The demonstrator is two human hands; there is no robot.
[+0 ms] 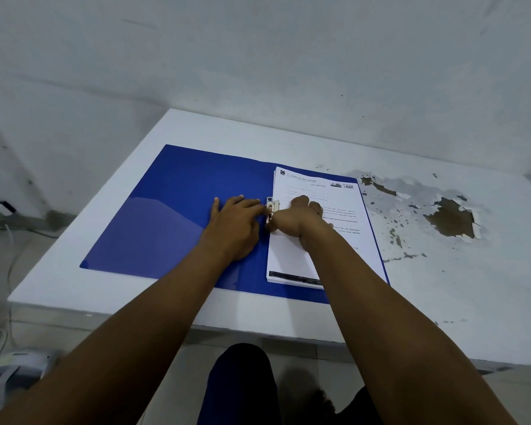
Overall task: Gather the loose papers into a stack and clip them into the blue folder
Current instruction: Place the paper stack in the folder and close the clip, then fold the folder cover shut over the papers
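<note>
White table (196,305), paint peeling (448,219) rightward; left hand (236,222) flat on folder (166,216), right hand (298,222) pressing papers (288,259).

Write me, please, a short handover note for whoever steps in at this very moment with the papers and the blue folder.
Left hand: flat on the open blue folder, fingertips at the metal clip.
Right hand: on the paper stack, at the clip; its grip is hidden.
Done: papers are stacked on the folder's right half, on the white table.
Left: whether the clip is latched cannot be told; check it, then close the folder.
</note>
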